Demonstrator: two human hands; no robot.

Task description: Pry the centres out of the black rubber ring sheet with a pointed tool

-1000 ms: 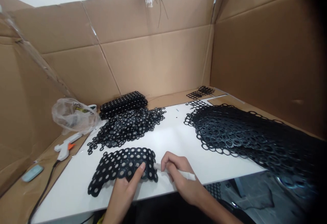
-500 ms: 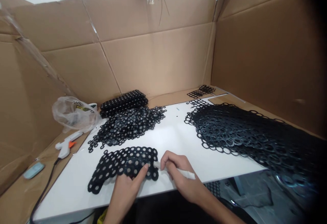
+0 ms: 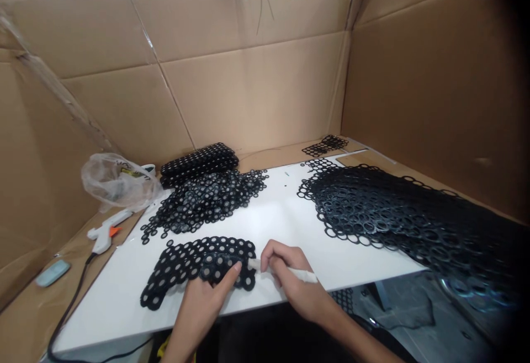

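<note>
Mesh [image 3: 188,260] is by the near edge of the surface [image 3: 273,219], pinched in the grip of the left hand [image 3: 205,298]; I see the right hand [image 3: 296,286] clasping a white tool [image 3: 305,276], its tip at the mesh.

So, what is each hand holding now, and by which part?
The left hand holds the black ring mesh by its near edge, toward the right end; the right hand grips the white pen-like tool just behind its tip.
</note>
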